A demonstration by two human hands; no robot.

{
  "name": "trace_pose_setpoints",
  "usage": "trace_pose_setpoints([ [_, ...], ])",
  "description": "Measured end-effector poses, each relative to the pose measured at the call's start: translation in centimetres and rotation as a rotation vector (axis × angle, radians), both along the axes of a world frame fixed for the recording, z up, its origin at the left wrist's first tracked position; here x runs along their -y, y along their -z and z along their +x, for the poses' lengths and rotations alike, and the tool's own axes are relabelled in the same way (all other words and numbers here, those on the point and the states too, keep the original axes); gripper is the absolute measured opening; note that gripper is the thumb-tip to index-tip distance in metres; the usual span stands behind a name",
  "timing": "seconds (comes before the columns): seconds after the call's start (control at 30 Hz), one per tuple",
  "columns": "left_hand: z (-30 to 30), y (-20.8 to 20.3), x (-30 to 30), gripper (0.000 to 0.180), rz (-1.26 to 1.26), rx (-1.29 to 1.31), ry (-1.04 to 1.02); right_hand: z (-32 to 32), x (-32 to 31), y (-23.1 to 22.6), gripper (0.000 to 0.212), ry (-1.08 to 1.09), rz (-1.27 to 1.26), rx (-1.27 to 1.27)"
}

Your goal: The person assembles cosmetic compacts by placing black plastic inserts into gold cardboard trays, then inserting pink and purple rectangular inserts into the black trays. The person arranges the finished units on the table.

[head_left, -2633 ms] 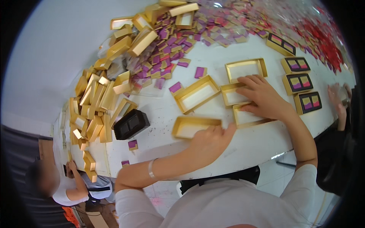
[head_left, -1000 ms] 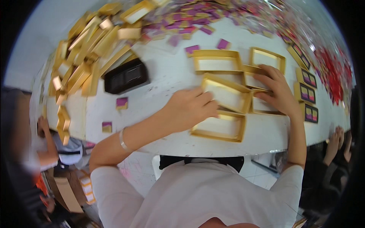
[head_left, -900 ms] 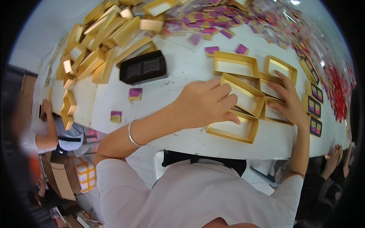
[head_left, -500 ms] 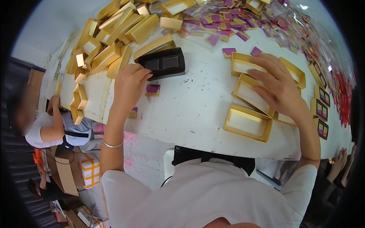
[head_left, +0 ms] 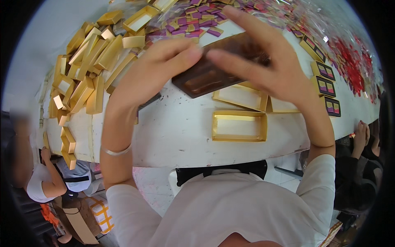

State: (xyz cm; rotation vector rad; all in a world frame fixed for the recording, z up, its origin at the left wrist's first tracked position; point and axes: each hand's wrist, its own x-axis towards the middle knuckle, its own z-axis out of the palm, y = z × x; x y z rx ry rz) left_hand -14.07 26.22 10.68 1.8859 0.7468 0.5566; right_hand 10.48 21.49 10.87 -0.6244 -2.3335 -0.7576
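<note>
A dark brown plastic tray (head_left: 199,84) with recessed compartments is raised over the table, blurred by motion. My left hand (head_left: 164,66) pinches its left end between thumb and fingers. My right hand (head_left: 273,57) is spread at the tray's right end, thumb reaching over the tray; whether it touches cannot be made out. Below the tray, shallow gold boxes with white bottoms lie on the table: one gold box (head_left: 239,126) in front and another gold box (head_left: 242,97) just behind. Part of a black tray (head_left: 150,101) shows beside my left wrist, mostly hidden.
Gold boxes (head_left: 84,88) are heaped at the left. Small purple-and-gold packets (head_left: 193,24) lie scattered at the back. Filled dark trays (head_left: 326,87) line the right side, near red wrappers (head_left: 349,61) and clear film. Other people sit at both sides of the white table (head_left: 173,144).
Both hands have moved farther back and closer together. A brown tray is now raised between them; the right hand has left the gold boxes, and the view has shifted.
</note>
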Motion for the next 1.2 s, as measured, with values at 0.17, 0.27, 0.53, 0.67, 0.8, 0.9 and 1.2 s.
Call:
trace_pose_setpoints([
  [0.17,4.7,1.9,-2.7,0.052,0.18,-0.181,-0.201,5.2,-0.6,1.1,0.068,0.257,-0.248,0.044],
  [0.27,4.4,5.4,-4.0,0.069,0.43,-0.381,-0.175,7.1,-1.7,3.0,0.058,0.334,-0.437,0.09],
  [0.53,5.6,8.2,-4.6,0.075,0.258,-0.344,0.049,4.6,-3.9,6.9,0.061,0.224,-0.988,-0.106],
  [0.67,4.5,8.2,-5.3,0.069,0.215,-0.314,0.056,5.0,-3.4,4.3,0.053,0.186,-1.226,-0.11],
  [0.8,4.5,8.1,-5.6,0.064,0.213,-0.323,0.095,5.5,-3.6,4.6,0.046,0.297,-0.69,0.342],
  [0.9,4.5,8.0,-5.5,0.064,0.253,-0.305,0.108,6.2,-4.6,5.1,0.048,0.163,-0.305,0.589],
  [1.2,4.8,8.6,-5.5,0.063,0.224,-0.29,0.081,3.9,-4.9,5.3,0.039,0.265,-0.553,0.72],
])
